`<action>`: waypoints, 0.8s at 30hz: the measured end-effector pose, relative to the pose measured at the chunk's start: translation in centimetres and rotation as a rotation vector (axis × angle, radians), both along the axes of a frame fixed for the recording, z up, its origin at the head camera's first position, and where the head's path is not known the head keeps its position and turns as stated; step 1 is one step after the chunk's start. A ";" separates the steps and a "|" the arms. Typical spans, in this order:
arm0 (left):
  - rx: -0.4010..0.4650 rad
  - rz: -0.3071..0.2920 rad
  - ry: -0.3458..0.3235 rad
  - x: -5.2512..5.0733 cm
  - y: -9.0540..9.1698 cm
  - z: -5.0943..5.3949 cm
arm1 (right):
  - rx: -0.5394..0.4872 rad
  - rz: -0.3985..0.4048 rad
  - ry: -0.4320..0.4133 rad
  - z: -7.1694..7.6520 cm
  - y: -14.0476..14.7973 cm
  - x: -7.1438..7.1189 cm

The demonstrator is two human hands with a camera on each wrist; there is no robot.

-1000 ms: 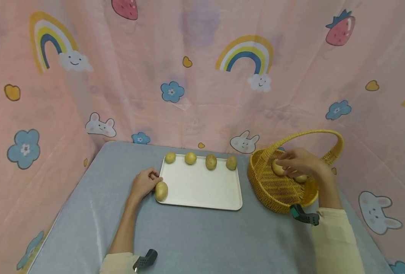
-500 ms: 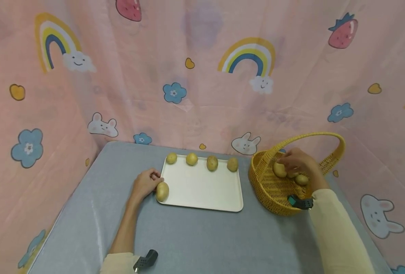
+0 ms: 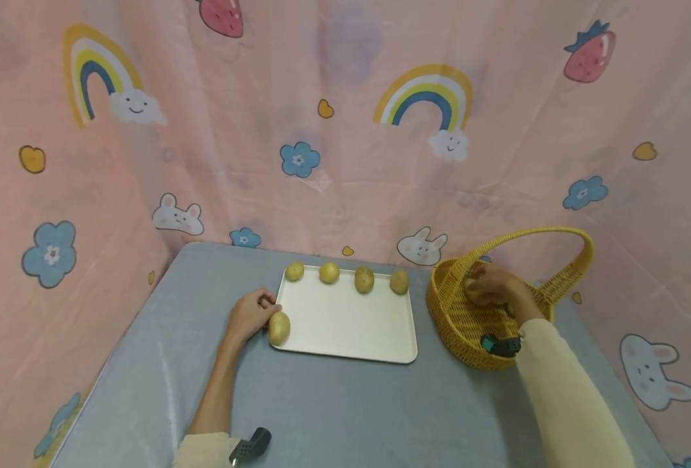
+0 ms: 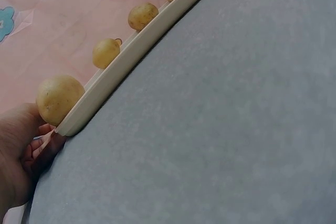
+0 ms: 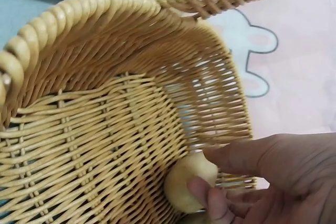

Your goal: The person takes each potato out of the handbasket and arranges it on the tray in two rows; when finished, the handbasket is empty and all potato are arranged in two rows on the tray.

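My left hand (image 3: 251,315) grips the left rim of a white rectangular tray (image 3: 348,328), its curled fingers at the edge. Just beside those fingers a large potato (image 3: 279,328) sits at the tray's front left corner. Along the back edge lies a row of smaller potatoes (image 3: 364,279). Inside the yellow wicker basket (image 3: 459,348), my right hand (image 3: 497,286) pinches a pale potato (image 5: 184,182) between thumb and fingers, near the basket's wall. Part of another potato (image 5: 195,217) shows below it; the hand hides the rest.
The basket's tall arched handle (image 3: 532,231) rises over my right hand. Grey cloth covers the table (image 3: 345,409). A pink patterned curtain (image 3: 345,195) hangs behind and at both sides.
My right hand has shifted slightly left and lower in the basket, and its fingers have closed on a potato. The left hand stays at the tray's rim.
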State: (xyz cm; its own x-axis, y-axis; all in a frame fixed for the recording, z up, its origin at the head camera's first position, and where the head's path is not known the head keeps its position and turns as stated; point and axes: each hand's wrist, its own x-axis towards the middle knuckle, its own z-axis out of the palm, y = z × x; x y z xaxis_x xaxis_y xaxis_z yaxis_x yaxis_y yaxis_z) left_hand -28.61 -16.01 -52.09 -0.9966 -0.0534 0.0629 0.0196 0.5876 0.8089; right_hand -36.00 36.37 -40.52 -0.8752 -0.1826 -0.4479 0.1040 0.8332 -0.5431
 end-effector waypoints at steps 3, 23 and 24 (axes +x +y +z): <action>0.004 0.000 0.000 0.0 0.0 0.0 | 0.030 -0.006 -0.007 -0.3 -0.1 0.0; -0.001 0.000 -0.001 0.1 0.0 0.0 | -0.055 -0.090 0.018 -0.5 -0.4 1.0; 0.001 0.001 -0.003 0.1 0.0 0.0 | -0.057 -0.096 0.019 -0.3 -0.5 1.1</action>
